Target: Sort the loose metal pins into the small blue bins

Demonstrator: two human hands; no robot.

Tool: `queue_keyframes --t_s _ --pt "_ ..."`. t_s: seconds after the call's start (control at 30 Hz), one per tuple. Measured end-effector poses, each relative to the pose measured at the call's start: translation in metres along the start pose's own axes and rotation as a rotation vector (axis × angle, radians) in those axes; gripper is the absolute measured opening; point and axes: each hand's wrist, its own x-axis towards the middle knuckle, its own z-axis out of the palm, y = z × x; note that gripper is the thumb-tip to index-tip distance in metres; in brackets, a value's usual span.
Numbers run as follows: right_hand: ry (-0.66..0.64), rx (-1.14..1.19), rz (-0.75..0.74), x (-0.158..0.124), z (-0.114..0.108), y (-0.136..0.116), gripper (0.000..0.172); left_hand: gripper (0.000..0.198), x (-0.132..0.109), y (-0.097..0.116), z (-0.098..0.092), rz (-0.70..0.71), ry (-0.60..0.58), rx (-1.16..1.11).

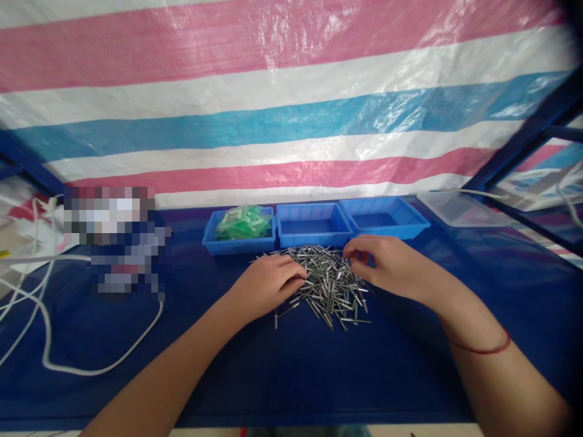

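Note:
A loose heap of silvery blind rivets [334, 288] lies on the blue tabletop. My left hand [271, 282] rests at the heap's left side, palm down, its thumb and forefinger close together at the rivets. Over the upper right part of the heap is my right hand [382, 264], its fingers curled and the thumb bent toward their tips. Whatever either hand pinches is too small or hidden to make out. Just behind the heap stand a middle blue bin [314, 238] and a right blue bin [392, 232], neither with visible contents.
The left blue bin [241, 246] holds green translucent plastic pieces [245, 223]. A clear plastic lid [464, 209] lies at the back right. White cables [104, 369] loop over the table's left side near a blurred-out object. A striped sheet [273, 130] hangs behind.

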Motion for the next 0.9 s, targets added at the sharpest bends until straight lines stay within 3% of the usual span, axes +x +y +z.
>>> queue_keyframes --t_s 0.1,0.23,0.37,0.67,0.9 --pt "-0.004 0.007 -0.006 0.0 0.002 0.002 0.016 0.021 0.0 0.001 0.0 -0.011 0.025 0.051" --pt "0.022 0.063 -0.143 0.001 0.007 -0.011 0.021 0.028 0.0 0.003 0.005 -0.013 0.077 0.107" --pt "0.017 0.03 -0.252 0.003 0.015 -0.023 0.021 0.027 0.003 0.006 0.01 -0.034 0.054 0.139" --pt "0.05 -0.097 -0.127 0.007 0.02 -0.017 0.016 0.016 0.002 0.009 0.009 -0.117 0.052 0.167" --pt "0.089 -0.169 -0.066 0.005 0.023 -0.022 0.019 0.025 0.001 0.009 0.013 -0.126 0.057 0.171"
